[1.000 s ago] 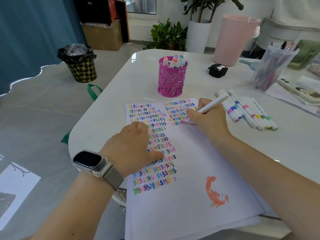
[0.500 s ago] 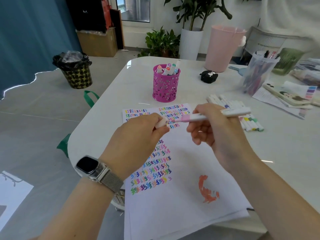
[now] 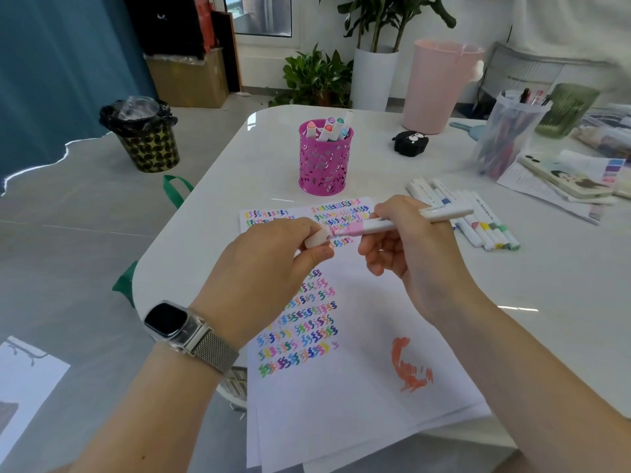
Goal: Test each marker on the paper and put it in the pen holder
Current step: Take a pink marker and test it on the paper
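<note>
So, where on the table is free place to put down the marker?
Bare tabletop lies left of the pink pen holder, and again between the holder, the black case and the paper. The table's right part, nearer than the loose markers, is also bare. The far right corner, with the clear cup and books, is crowded.

At frame centre a white marker (image 3: pixel 403 221) carries a pink band. The pen holder (image 3: pixel 324 158) above it is magenta with a cut-out leaf pattern. The white paper (image 3: pixel 341 387) bears rows of multicoloured squiggles and an orange scribble lower right. The surface (image 3: pixel 563 319) is glossy white. At upper left, a bin (image 3: pixel 146 145) shows a black-and-gold pattern; at upper right stands a pale pink bucket (image 3: pixel 440 87).
</note>
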